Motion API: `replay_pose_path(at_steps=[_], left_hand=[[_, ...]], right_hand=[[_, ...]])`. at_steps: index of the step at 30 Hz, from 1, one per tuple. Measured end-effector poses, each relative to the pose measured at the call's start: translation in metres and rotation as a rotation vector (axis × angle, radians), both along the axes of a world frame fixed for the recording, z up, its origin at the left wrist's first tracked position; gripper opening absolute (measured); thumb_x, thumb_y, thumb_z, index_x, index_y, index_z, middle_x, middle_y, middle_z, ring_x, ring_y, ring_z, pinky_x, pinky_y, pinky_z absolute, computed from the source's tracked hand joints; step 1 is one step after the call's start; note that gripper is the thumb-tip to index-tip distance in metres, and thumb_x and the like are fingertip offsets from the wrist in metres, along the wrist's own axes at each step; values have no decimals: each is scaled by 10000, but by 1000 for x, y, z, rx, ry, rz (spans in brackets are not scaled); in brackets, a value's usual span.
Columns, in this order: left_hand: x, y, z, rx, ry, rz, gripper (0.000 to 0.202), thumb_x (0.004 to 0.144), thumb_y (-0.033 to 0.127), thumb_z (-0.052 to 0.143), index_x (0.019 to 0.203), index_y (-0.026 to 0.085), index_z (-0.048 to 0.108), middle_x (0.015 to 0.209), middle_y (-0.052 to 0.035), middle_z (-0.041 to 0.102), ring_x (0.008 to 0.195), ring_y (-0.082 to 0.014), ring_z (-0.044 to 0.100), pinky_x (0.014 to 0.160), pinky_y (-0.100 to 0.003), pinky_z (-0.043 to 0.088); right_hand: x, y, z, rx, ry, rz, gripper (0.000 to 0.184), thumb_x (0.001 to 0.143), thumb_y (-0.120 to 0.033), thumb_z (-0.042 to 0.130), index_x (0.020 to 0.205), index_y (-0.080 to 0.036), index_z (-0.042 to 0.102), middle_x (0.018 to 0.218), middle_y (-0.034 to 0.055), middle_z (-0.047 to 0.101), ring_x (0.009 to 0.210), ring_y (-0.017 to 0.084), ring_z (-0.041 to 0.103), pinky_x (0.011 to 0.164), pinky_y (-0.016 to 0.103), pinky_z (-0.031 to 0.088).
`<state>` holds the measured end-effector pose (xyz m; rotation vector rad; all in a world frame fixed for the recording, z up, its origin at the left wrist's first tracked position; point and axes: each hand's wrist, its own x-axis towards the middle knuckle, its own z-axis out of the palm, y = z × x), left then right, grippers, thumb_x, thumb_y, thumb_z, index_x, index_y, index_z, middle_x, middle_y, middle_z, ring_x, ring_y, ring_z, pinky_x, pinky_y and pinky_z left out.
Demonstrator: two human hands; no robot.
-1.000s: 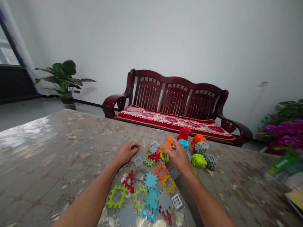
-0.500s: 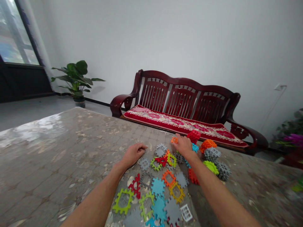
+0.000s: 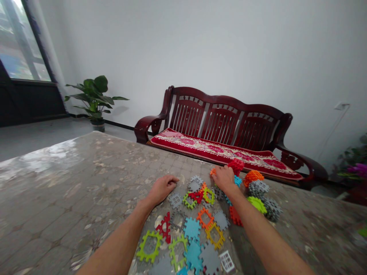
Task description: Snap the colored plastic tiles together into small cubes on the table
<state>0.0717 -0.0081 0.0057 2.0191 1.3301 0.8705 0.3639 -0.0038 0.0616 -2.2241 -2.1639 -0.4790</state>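
One orange piece (image 3: 212,172) at right hand (image 3: 225,178) near table's (image 3: 86,162) far edge; cannot tell if held. Narrowly curled fingers on left hand (image 3: 163,188).

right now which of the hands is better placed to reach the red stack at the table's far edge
Probably the right hand: it is close beside the red stack, though at an orange piece, grip unclear. The left hand lies farther off on the table.
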Motion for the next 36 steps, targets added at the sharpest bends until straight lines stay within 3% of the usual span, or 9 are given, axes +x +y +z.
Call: replay_pose_path(at_steps=[4, 9, 14, 18, 24, 30, 36], left_hand=[[0, 1, -2, -13, -9, 5, 289, 782, 208, 538, 986, 207, 743, 946, -43, 767, 879, -210, 686, 852, -311, 518], [0, 1, -3, -10, 3, 4, 316, 778, 208, 526, 1009, 200, 740, 931, -47, 764, 889, -216, 687, 867, -323, 517], [0, 1, -2, 4, 18, 1, 308, 791, 234, 527, 1008, 206, 743, 931, -49, 762, 881, -222, 687, 862, -327, 515], [0, 1, 0, 6, 35, 0, 296, 791, 232, 528, 994, 205, 742, 957, -51, 761, 888, -219, 687, 844, -314, 511], [0, 1, -1, 12, 4, 3, 278, 775, 227, 551, 970, 200, 748, 974, -60, 762, 887, -227, 691, 839, -313, 511], [0, 1, 0, 5, 32, 0, 298, 783, 216, 532, 991, 192, 744, 982, -60, 759, 891, -221, 685, 856, -320, 507], [-1, 3, -4, 12, 39, -17, 316, 798, 239, 520, 1019, 181, 738, 982, -69, 756, 889, -227, 682, 848, -331, 506]], right_hand=[[1, -2, 0, 4, 5, 6, 252, 889, -259, 544, 1053, -124, 680, 1050, 190, 713, 1055, 313, 566, 872, 401, 340], [6, -17, 9, 51, 46, -15, 260, 913, -239, 484, 1045, -201, 705, 1106, 125, 715, 1072, 281, 564, 879, 385, 356], [35, -43, 24, 156, 162, -211, 299, 902, -298, 491, 1110, -243, 699, 1062, 87, 729, 999, 271, 624, 819, 361, 409], [61, -55, 30, 115, 263, -303, 319, 883, -411, 542, 1104, -241, 698, 1014, 84, 735, 978, 273, 656, 786, 346, 438], [77, -55, 18, 63, 358, -291, 470, 807, -482, 650, 1189, -208, 641, 1083, 98, 720, 997, 281, 663, 807, 347, 454], [83, -51, 0, 93, 462, -198, 484, 788, -295, 669, 1252, -179, 596, 1201, 111, 685, 1090, 261, 641, 895, 335, 455], [85, -56, -1, 97, 478, -147, 574, 744, -221, 667, 1305, -166, 555, 1273, 113, 653, 1103, 261, 631, 942, 357, 461]])
